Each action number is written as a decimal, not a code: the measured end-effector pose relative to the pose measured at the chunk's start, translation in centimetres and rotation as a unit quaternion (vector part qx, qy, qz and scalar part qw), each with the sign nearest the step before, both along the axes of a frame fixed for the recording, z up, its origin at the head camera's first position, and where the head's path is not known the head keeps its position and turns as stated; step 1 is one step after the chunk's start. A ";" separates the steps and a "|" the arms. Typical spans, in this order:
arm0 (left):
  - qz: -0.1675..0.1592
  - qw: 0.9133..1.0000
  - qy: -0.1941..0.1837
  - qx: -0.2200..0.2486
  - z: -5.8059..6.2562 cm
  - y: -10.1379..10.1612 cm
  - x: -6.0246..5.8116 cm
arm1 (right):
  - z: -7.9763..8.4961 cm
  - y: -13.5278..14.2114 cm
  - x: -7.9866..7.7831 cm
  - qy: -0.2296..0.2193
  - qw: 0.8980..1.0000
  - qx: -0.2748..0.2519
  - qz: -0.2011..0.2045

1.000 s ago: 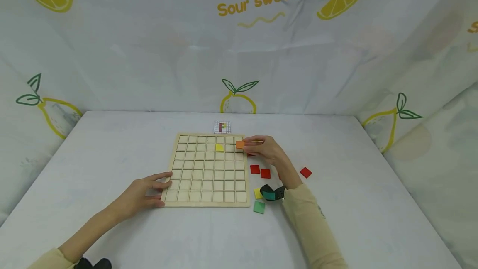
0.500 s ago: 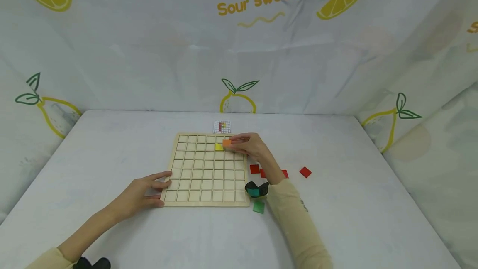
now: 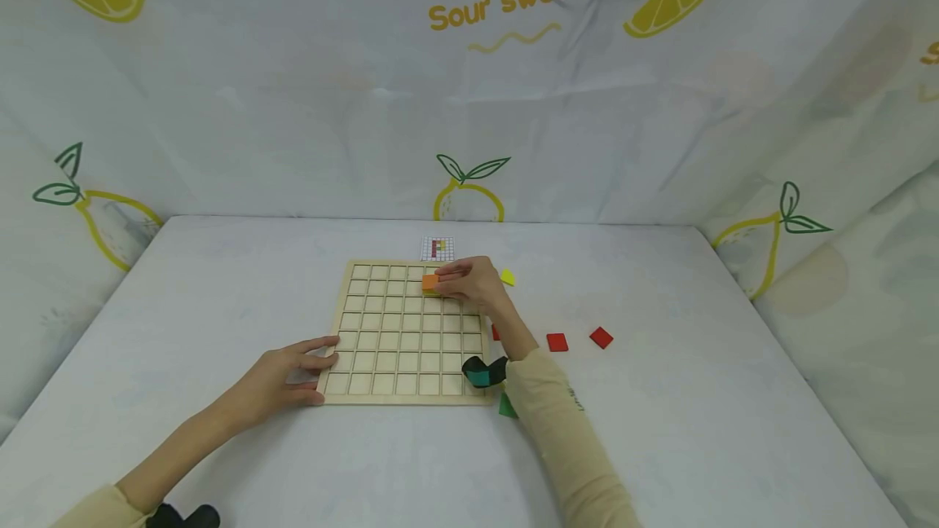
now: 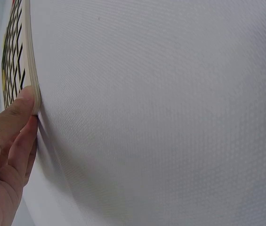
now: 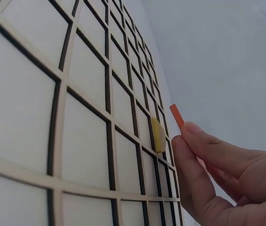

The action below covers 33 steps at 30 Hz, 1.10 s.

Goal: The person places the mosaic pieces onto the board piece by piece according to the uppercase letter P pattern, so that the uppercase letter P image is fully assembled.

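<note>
A square wooden grid board (image 3: 370,401) lies on the table. My left hand (image 3: 282,381) holds its near left corner, with the thumb (image 4: 17,110) over the frame and the other fingers against the side. My right hand (image 3: 473,279) pinches an orange tile (image 3: 429,284) between thumb and fingertips, above the board's far part. Seen from the right wrist, the orange tile (image 5: 177,116) is tilted and raised off the grid. Close to it, a small yellow tile (image 5: 157,135) sits in the board; in the head view, the orange tile covers most of it.
Beyond the board lies a small card (image 3: 438,248) with a coloured grid pattern. To the right are a yellow piece (image 3: 508,277), red tiles (image 3: 557,342) and a green tile (image 3: 506,407) partly under the right sleeve. A printed cloth (image 3: 330,104) hangs behind.
My right hand has carried the orange tile leftward from the board's right edge until it overlaps the yellow tile. The left hand has stayed at the corner.
</note>
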State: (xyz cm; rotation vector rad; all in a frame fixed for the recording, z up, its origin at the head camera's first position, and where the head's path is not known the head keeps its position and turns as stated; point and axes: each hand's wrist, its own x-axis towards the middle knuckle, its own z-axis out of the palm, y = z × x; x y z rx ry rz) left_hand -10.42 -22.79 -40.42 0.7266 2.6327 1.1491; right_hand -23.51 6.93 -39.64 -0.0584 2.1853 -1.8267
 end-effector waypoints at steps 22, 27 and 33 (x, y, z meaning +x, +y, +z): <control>0.000 1.000 0.018 -0.013 0.0 0.1 -0.1 | 0.2 -2.3 0.1 0.111 0.976 0.189 -0.010; 0.001 1.000 0.012 -0.011 0.0 0.0 -0.1 | 0.2 -2.7 -0.1 0.113 0.970 0.215 -0.006; 0.001 1.000 0.018 -0.017 0.0 0.0 0.0 | 0.2 -2.7 -0.2 0.108 0.971 0.213 -0.001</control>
